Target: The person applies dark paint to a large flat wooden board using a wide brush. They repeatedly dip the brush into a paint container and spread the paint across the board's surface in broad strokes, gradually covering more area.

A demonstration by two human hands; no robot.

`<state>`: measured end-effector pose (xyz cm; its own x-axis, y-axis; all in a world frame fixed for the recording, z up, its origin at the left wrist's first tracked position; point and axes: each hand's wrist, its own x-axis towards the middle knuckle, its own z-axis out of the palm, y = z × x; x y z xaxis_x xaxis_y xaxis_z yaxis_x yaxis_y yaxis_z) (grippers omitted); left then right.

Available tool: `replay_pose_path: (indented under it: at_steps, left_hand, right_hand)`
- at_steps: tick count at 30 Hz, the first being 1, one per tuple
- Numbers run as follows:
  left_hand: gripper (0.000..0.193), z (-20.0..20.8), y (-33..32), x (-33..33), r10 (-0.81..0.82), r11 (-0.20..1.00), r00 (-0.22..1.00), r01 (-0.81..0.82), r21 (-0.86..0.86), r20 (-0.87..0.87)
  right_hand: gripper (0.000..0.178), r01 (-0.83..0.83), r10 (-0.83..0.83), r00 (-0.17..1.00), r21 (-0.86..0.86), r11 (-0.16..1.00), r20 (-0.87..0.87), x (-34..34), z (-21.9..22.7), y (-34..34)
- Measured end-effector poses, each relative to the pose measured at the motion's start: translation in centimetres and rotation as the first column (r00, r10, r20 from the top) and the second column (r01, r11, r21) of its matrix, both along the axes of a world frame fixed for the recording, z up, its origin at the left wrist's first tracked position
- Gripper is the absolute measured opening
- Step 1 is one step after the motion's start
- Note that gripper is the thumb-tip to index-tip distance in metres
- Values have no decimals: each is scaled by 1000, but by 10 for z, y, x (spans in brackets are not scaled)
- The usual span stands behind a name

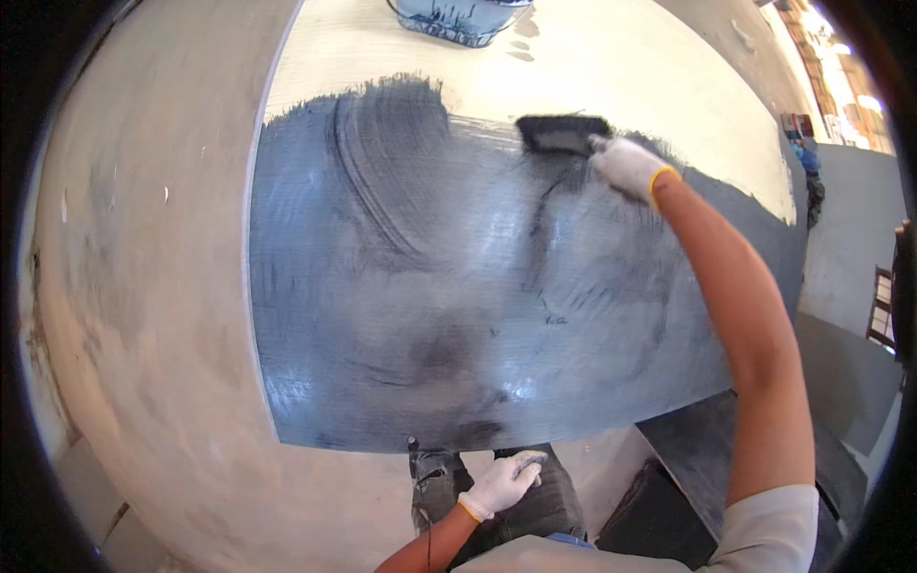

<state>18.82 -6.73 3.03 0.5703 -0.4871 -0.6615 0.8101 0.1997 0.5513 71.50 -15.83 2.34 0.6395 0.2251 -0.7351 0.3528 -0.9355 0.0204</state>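
A large pale board point(611, 57) lies in front of me, its near part coated in wet dark grey paint point(458, 286) with streaky brush marks. In a white glove with a yellow cuff, my right hand point(630, 167) is closed on a wide black paint brush point(562, 136). The brush rests where the dark coat meets the bare cream surface. My left hand point(501, 485), also gloved, is held low over my dark trousers, just off the board's near edge. Its fingers are curled and stained grey at the tips; whether they hold anything is hidden.
A light blue bucket point(454, 21) streaked with dark paint stands on the board's far part. Dark panels point(697, 458) lie low at the right. Grey sheets point(850, 229) stand farther right, near a small painted container point(798, 126). A worn beige surface point(153, 258) borders the board's left side.
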Motion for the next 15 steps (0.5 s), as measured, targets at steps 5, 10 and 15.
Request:
replay_pose_path:
  at_steps: [5,10,15]
  left_hand:
    - [37,3,18,-1,-8,1000,1000,8,-4,-4]
    - [36,0,19,-6,68,998,994,-68,-1,84]
    - [37,6,50,-13,12,999,998,-10,37,-56]
  right_hand:
    - [24,-353,359,929,-74,933,90,9,7,55]
    - [45,-231,231,973,-30,972,-2,4,18,107]
    - [48,-17,12,998,-71,997,-69,-26,27,110]
